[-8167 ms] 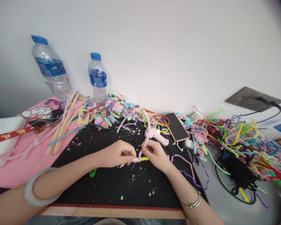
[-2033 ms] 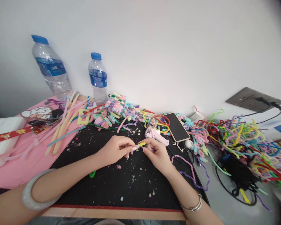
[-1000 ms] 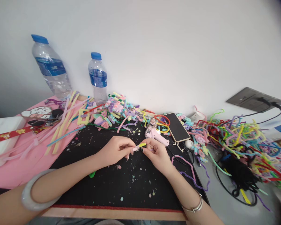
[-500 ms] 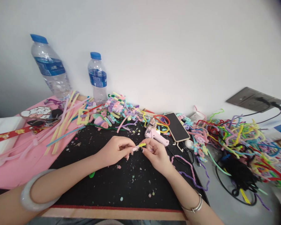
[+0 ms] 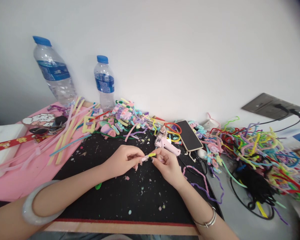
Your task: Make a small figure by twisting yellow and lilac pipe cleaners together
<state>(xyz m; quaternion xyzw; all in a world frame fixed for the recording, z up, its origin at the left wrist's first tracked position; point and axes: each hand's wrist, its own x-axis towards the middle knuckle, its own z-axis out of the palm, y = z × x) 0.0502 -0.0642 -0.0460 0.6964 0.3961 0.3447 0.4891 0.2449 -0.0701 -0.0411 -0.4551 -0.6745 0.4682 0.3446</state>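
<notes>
Over the middle of the black mat [image 5: 110,203], my two hands meet at their fingertips. Between them shows a short piece of yellow pipe cleaner [image 5: 152,154]. My left hand [image 5: 125,160] is closed in a pinch at its left end, where a pale bit also shows, too small to make out. My right hand [image 5: 167,165] pinches the yellow piece from the other side with thumb and forefinger. Just beyond the right hand lies a pink glue gun [image 5: 167,145], and a phone [image 5: 189,136] is behind it.
Two water bottles [image 5: 55,75] stand against the wall. Piled pipe-cleaner shapes [image 5: 122,116] line the back, and a tangle of loose pipe cleaners [image 5: 262,150] covers the right side. Pastel strips [image 5: 70,130] lie on pink paper at left. Plugged cables [image 5: 287,111] hang from the socket.
Almost nothing differs. Both hands keep their pinch in the same place, and the yellow piece has shifted only very slightly between the fingertips.
</notes>
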